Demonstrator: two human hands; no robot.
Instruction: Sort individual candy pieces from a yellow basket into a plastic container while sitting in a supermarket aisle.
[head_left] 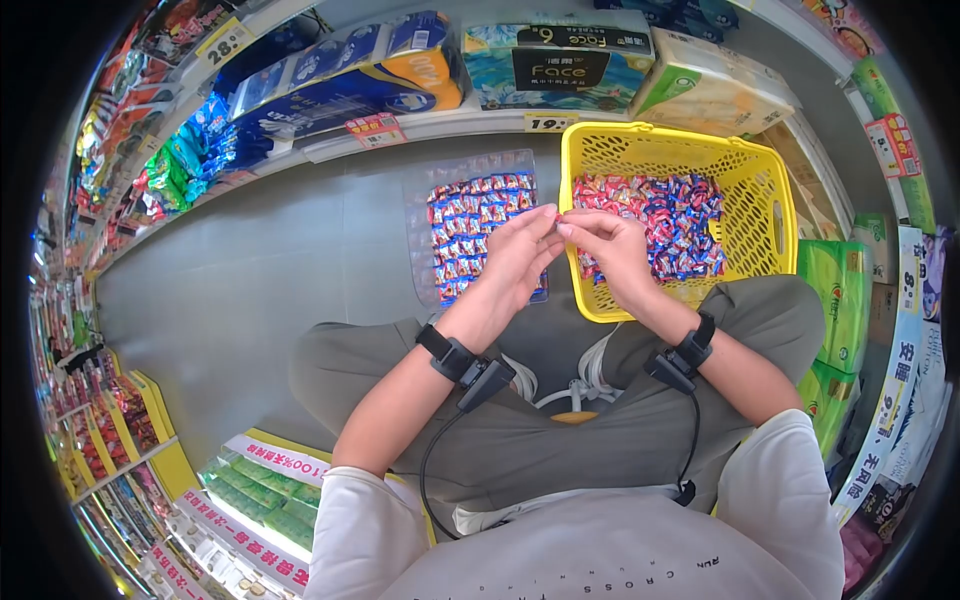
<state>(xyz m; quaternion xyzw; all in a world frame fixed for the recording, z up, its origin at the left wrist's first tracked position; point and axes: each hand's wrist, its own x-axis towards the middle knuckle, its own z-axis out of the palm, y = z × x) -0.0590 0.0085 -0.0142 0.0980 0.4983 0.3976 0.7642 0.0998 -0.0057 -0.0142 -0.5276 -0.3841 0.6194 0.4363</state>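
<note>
My left hand [516, 252] and my right hand [614, 254] meet fingertip to fingertip above the gap between a tray and a basket. Both are closed in a pinch, and a small reddish bit shows between the fingertips, too hidden to name. Below my left hand lies a clear plastic tray [418, 215] holding small wrapped candies [466, 222] in tidy rows, blue and red. Beneath my right hand, the yellow basket [762, 215] contains a loose heap of similar wrapped candies [672, 215], redder on the left and bluer on the right. My hands cover part of both.
Tissue packs [560, 65] line the shelf [450, 124] beyond the basket. Green packs [835, 300] stand close on the right. A display [255, 490] of green packs sits low at the left, behind my crossed legs [370, 370]. Grey floor [260, 260] extends left of the tray.
</note>
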